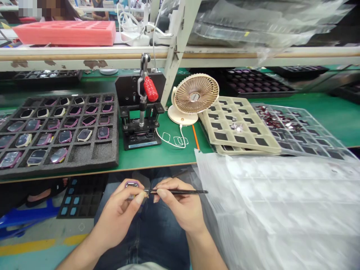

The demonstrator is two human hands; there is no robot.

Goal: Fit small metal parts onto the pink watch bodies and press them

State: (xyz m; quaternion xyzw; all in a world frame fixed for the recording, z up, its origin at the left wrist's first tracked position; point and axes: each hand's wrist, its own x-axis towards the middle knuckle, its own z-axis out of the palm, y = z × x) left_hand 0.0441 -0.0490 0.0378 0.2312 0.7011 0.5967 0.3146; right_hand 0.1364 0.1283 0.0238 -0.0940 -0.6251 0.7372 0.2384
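Note:
Over my lap, my left hand [125, 202] is closed around a small purple-framed watch case [132, 184], its inside partly showing. My right hand [180, 200] grips a thin black tool, either tweezers or a slim brush [185, 191], like a pen. The tool's tip points left and meets the case near my left thumb; whether it holds a small part there I cannot make out. To the left on the bench, a dark foam tray [112, 157] carries several watch cases in purple and pale frames.
A black toggle press [142, 127] with a red handle [150, 89] stands behind my hands, beside a cream fan [195, 95]. Beige trays [244, 123] and a clear tray [303, 127] with small parts lie right. White plastic sheeting [281, 202] hangs over the front edge.

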